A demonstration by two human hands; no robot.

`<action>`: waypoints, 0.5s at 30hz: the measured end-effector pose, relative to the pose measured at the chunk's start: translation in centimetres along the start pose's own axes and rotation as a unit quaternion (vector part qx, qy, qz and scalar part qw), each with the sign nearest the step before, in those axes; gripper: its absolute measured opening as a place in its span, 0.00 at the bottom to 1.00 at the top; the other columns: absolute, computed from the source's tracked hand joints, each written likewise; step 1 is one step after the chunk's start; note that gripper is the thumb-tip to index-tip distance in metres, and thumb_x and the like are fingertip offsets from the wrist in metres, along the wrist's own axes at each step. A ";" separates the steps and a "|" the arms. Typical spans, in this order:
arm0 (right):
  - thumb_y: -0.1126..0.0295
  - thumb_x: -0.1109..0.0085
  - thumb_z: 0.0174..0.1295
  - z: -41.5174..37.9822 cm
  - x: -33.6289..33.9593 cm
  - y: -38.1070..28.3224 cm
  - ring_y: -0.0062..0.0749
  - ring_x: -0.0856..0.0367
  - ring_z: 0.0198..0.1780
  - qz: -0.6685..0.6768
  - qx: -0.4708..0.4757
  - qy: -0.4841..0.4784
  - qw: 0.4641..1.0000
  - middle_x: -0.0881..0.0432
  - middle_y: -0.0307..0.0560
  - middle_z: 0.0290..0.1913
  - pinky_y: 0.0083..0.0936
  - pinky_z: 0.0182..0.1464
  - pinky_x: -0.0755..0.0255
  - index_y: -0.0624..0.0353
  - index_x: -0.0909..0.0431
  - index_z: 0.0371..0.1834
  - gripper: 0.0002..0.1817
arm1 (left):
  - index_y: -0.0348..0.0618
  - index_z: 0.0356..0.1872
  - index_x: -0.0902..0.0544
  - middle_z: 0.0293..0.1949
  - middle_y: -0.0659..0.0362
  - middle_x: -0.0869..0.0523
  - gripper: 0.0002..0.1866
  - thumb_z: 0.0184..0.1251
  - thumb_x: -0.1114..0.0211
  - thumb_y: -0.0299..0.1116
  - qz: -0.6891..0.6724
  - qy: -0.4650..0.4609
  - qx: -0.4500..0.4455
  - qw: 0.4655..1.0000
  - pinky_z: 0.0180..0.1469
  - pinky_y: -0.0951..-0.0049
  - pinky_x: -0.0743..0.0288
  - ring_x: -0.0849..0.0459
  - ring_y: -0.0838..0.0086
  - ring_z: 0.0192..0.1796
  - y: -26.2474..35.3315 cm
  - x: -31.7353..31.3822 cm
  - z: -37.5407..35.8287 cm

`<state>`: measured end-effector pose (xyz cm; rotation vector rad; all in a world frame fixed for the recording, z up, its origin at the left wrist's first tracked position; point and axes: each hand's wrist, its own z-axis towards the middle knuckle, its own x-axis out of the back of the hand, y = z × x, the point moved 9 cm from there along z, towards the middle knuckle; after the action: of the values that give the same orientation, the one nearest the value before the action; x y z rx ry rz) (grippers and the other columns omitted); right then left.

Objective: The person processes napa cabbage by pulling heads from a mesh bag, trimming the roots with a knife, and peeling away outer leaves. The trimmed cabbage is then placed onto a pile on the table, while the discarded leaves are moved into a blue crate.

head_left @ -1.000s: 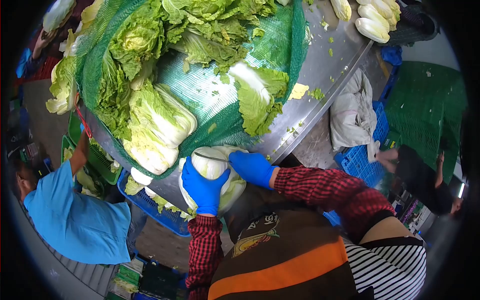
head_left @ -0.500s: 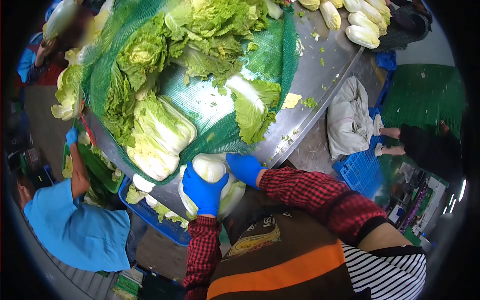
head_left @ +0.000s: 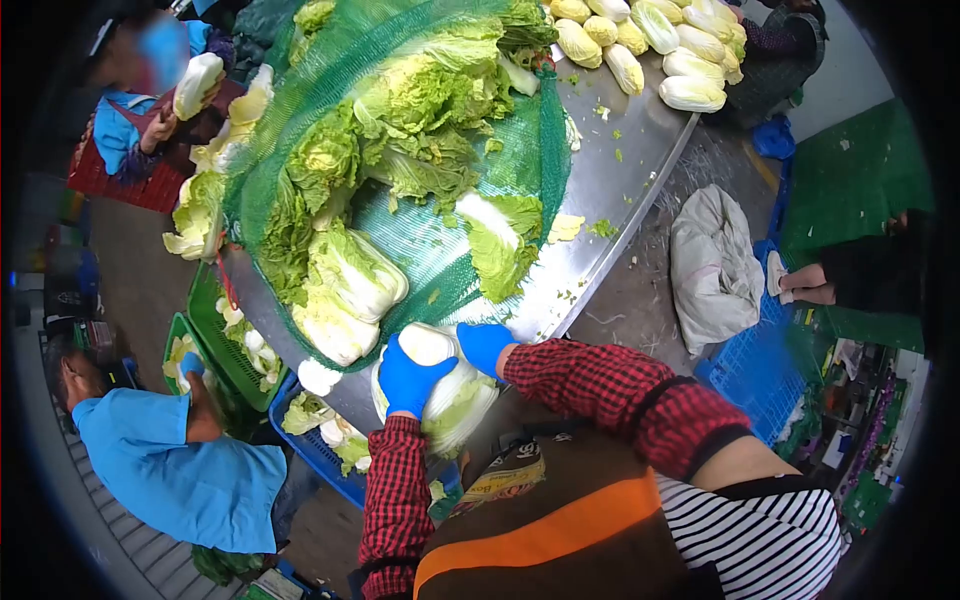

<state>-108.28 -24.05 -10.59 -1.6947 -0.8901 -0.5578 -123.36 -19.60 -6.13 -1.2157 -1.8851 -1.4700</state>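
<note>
At the near edge of the metal table lies a napa cabbage (head_left: 458, 408), its pale base pointing away from me. My left hand (head_left: 412, 378), in a blue glove, is closed over its side with thumb and fingers apart around it. Beside the base, my right hand (head_left: 485, 346), also gloved in blue, is curled closed; what it holds, if anything, is hidden. Just beyond, a green mesh net (head_left: 440, 235) bears two more napa cabbages (head_left: 350, 285), a loose leaf (head_left: 497, 240) and a heap of leafy greens (head_left: 420, 100).
Trimmed cabbages (head_left: 690, 60) are piled at the table's (head_left: 615, 225) far right. Blue crate (head_left: 345, 480) and green crate (head_left: 235, 350) with leaf scraps stand at left. A white sack (head_left: 712, 265) lies right. A blue-shirted person (head_left: 185, 460) bends at left; another person (head_left: 150, 140) holds a cabbage.
My view has shifted, so the table sits differently in frame. Both hands stay at the cabbage. The blue-shirted person's gloved hand has come down and closer to the body.
</note>
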 end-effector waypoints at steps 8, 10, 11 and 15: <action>0.67 0.51 0.64 0.6 -1.8 0.9 0.53 0.15 0.37 -0.019 -0.037 0.009 0.999 0.16 0.58 0.36 0.48 0.38 0.22 0.62 0.26 0.41 0.10 | 0.38 0.56 0.27 0.49 0.43 0.19 0.52 0.28 0.18 0.59 0.068 0.000 0.002 0.998 0.55 0.57 0.25 0.19 0.51 0.53 1.5 0.0 -0.7; 0.68 0.51 0.63 1.4 -1.7 0.4 0.52 0.15 0.36 -0.048 0.000 0.051 0.998 0.16 0.57 0.34 0.48 0.38 0.22 0.62 0.26 0.40 0.10 | 0.35 0.56 0.27 0.52 0.46 0.20 0.49 0.31 0.15 0.52 -0.053 0.031 -0.031 0.998 0.57 0.61 0.26 0.19 0.57 0.54 -0.1 0.7 -0.7; 0.68 0.51 0.62 0.4 -0.9 0.8 0.52 0.15 0.36 -0.046 -0.005 0.045 0.998 0.16 0.56 0.33 0.47 0.37 0.22 0.60 0.25 0.40 0.09 | 0.35 0.57 0.27 0.53 0.48 0.20 0.48 0.34 0.15 0.50 -0.122 0.015 -0.032 0.992 0.58 0.62 0.26 0.20 0.61 0.55 -2.1 0.1 0.2; 0.63 0.51 0.64 -3.7 -0.4 6.6 0.51 0.15 0.41 -0.034 -0.039 -0.102 0.993 0.15 0.59 0.38 0.45 0.44 0.23 0.55 0.22 0.46 0.13 | 0.34 0.65 0.33 0.57 0.49 0.22 0.51 0.38 0.16 0.42 -0.303 -0.070 -0.006 0.951 0.62 0.64 0.28 0.23 0.64 0.58 -5.5 2.3 1.0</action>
<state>-103.08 -28.52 -13.77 -1.8205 -1.0879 -0.4759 -129.04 -18.08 -7.55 -0.7857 -2.4963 -1.7207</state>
